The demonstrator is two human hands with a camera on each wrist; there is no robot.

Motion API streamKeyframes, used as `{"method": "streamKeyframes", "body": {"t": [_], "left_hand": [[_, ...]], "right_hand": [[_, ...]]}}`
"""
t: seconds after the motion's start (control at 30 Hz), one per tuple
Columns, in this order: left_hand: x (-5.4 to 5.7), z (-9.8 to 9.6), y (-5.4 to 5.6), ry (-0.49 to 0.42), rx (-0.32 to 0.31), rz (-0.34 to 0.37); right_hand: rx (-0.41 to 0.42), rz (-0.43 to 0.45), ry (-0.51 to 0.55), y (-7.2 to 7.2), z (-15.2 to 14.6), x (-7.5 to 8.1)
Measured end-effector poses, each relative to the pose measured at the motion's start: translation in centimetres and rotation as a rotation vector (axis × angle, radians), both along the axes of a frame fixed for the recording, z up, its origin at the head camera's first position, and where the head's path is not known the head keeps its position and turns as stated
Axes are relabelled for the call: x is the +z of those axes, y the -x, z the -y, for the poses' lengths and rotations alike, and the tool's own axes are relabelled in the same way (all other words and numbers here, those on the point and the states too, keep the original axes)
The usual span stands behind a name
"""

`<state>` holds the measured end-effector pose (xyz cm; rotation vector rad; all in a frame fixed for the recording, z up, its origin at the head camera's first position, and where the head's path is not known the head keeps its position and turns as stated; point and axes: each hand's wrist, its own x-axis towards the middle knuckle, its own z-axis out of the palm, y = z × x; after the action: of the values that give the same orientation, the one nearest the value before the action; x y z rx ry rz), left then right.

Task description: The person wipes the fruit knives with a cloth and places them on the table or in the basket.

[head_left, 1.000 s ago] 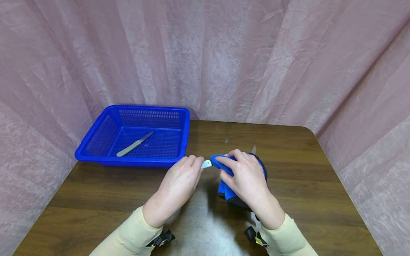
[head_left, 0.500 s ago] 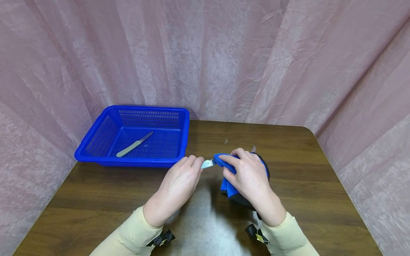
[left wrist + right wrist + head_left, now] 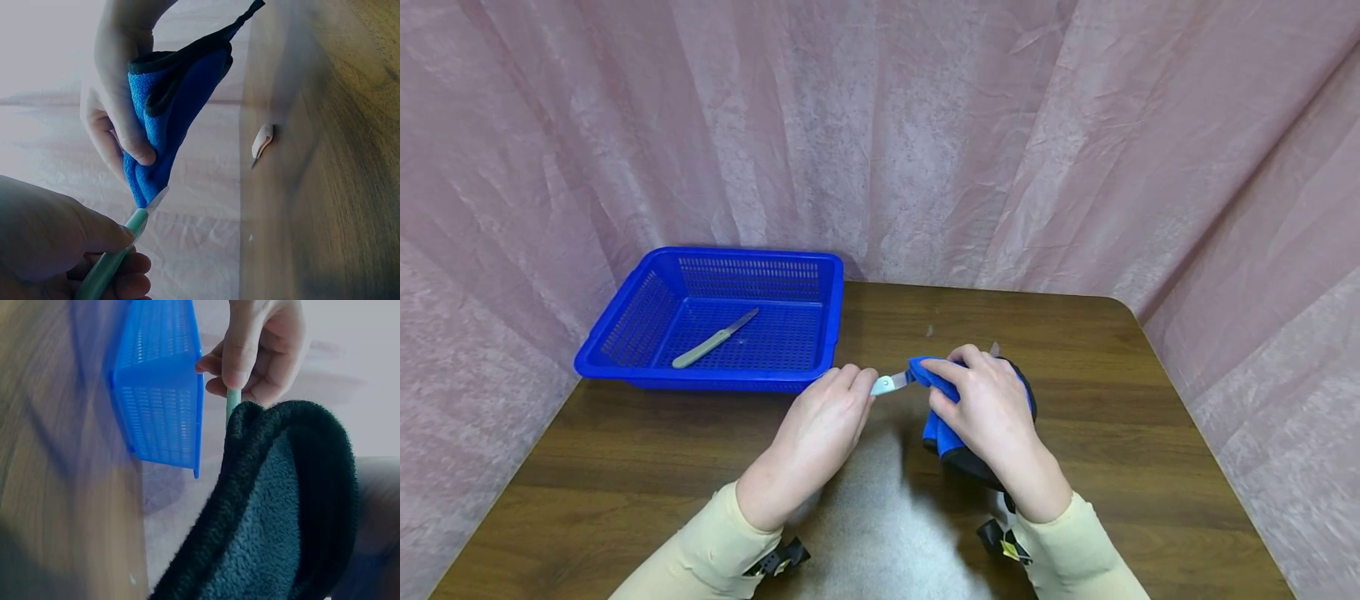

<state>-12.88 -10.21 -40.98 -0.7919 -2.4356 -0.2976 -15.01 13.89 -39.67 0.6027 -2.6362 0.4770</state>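
My left hand [image 3: 816, 433] grips the pale green handle of a knife [image 3: 883, 385], its blade pointing right. Only a short stretch of metal shows between the handle and a folded blue cloth with black edging [image 3: 934, 429]. My right hand [image 3: 988, 412] pinches that cloth round the blade, whose far part is hidden inside. In the left wrist view, the thumb lies along the knife handle [image 3: 106, 269], and the right fingers press the blue cloth [image 3: 169, 119] from the side. The black-edged cloth [image 3: 262, 531] fills much of the right wrist view.
A blue plastic basket [image 3: 707, 379] stands at the back left of the wooden table [image 3: 1112, 417], with another pale-handled knife [image 3: 703, 346] lying in it. Beyond my right hand a blade tip [image 3: 995, 349] pokes out on the table. Pink curtains [image 3: 880, 142] hang behind.
My right hand has slid a little to the right with the cloth, baring more of the blade near the handle. My left hand and the knife have stayed in place.
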Motion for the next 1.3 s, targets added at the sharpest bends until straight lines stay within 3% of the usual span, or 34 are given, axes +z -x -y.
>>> {"method": "streamKeyframes", "body": {"t": [1.3], "left_hand": [[0.1, 0.0, -0.1, -0.002, -0.005, 0.005]], "right_hand": [[-0.085, 0.070, 0.032, 1.0, -1.8, 0.0]]}}
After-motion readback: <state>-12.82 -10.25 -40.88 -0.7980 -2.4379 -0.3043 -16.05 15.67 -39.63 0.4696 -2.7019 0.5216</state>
